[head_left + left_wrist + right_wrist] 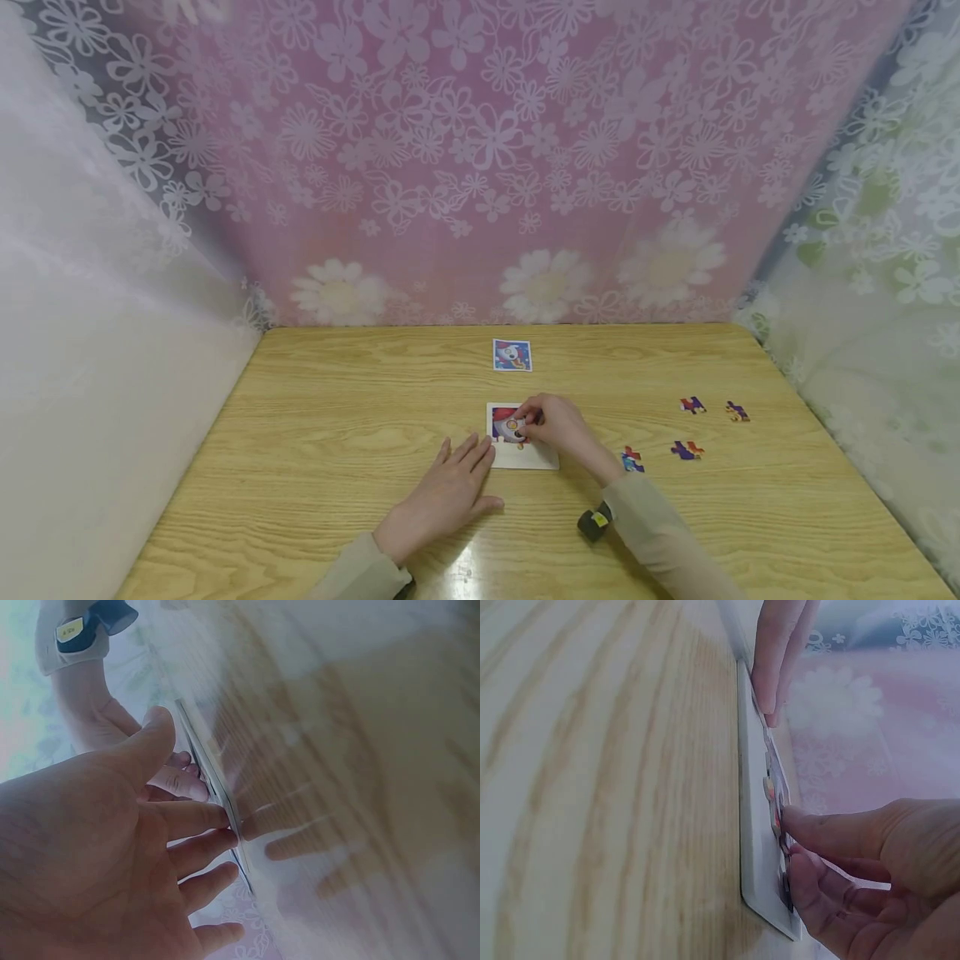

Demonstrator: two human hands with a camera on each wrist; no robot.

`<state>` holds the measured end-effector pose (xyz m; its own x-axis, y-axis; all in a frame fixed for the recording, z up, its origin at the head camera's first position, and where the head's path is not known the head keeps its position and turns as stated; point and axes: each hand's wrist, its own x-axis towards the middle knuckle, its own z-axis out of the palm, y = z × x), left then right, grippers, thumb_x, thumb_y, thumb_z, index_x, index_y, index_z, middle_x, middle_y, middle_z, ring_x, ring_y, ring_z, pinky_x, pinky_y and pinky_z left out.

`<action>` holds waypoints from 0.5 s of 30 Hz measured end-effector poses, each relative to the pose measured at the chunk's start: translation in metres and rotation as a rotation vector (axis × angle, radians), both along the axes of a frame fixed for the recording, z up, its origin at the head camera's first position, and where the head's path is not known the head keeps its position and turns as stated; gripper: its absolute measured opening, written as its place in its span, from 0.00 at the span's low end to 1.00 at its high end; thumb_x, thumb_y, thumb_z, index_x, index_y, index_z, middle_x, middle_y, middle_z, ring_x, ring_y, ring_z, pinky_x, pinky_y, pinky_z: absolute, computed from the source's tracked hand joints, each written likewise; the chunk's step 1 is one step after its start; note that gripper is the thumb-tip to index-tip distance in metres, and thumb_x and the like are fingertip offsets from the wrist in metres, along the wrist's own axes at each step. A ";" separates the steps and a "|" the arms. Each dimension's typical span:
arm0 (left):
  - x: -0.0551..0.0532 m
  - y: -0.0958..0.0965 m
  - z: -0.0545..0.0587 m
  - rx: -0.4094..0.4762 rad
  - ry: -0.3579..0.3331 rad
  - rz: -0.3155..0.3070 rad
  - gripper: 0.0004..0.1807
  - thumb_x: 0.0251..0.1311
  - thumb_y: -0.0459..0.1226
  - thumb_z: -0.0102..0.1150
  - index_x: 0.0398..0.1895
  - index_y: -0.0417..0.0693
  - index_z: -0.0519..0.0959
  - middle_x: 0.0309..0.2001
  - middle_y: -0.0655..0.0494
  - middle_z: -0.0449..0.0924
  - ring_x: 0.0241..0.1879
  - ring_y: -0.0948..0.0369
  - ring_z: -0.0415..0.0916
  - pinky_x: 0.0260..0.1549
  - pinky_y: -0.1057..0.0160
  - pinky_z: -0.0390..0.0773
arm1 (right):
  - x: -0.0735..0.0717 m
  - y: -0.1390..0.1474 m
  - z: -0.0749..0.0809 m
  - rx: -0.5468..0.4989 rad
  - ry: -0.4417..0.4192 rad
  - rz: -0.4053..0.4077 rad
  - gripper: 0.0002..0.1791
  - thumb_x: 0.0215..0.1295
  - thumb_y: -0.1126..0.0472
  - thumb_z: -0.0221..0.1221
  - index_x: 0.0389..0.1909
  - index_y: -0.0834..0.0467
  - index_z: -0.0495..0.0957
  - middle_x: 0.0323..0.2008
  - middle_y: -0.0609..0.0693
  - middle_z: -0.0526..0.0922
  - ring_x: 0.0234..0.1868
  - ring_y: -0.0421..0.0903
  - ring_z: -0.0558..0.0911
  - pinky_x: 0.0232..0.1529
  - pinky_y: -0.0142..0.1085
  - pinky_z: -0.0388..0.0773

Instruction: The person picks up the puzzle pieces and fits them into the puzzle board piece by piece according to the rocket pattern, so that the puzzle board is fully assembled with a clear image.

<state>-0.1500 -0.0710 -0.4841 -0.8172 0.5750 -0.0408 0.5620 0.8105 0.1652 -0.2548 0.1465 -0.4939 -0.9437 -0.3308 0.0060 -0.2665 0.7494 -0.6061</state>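
Note:
A white puzzle tray point(525, 458) lies on the table, its upper part filled by joined pieces that form a cartoon picture point(504, 427). My right hand point(557, 423) comes in from the right over the tray and pinches a puzzle piece point(783, 841) between thumb and fingertips at the picture's lower right; most of that piece is hidden by the fingers. With fingers spread and straight, my left hand point(448, 492) rests at the tray's left edge. In the left wrist view its fingertips point(222, 840) touch the tray's edge point(217, 780).
Several loose puzzle pieces lie to the right, such as a red and blue one point(632, 459) and a purple and orange one point(687, 450). A small picture card point(512, 355) lies behind the tray. Flowered curtains point(480, 167) border the wooden table point(337, 400) at the back and right.

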 end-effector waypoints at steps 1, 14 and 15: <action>0.000 0.000 0.000 0.000 -0.001 0.000 0.41 0.71 0.58 0.50 0.75 0.38 0.64 0.77 0.45 0.60 0.77 0.47 0.55 0.73 0.40 0.57 | 0.000 0.000 0.000 0.002 0.002 0.002 0.06 0.58 0.66 0.72 0.36 0.54 0.88 0.26 0.42 0.78 0.27 0.38 0.73 0.30 0.31 0.70; 0.000 0.000 0.001 0.010 -0.012 -0.001 0.41 0.71 0.59 0.50 0.75 0.38 0.63 0.77 0.45 0.59 0.77 0.47 0.55 0.73 0.39 0.56 | 0.000 0.002 0.003 -0.061 -0.012 -0.014 0.03 0.64 0.63 0.69 0.37 0.55 0.86 0.28 0.45 0.80 0.25 0.39 0.75 0.25 0.30 0.73; 0.000 0.000 0.000 0.012 -0.014 0.000 0.41 0.71 0.58 0.50 0.75 0.38 0.63 0.77 0.45 0.59 0.77 0.47 0.55 0.73 0.39 0.56 | 0.000 0.003 0.003 -0.086 -0.018 -0.025 0.02 0.65 0.63 0.67 0.38 0.56 0.86 0.28 0.46 0.82 0.25 0.39 0.76 0.24 0.30 0.74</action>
<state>-0.1503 -0.0711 -0.4837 -0.8167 0.5753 -0.0453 0.5593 0.8085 0.1832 -0.2548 0.1496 -0.4912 -0.9518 -0.3064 0.0161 -0.2369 0.7006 -0.6730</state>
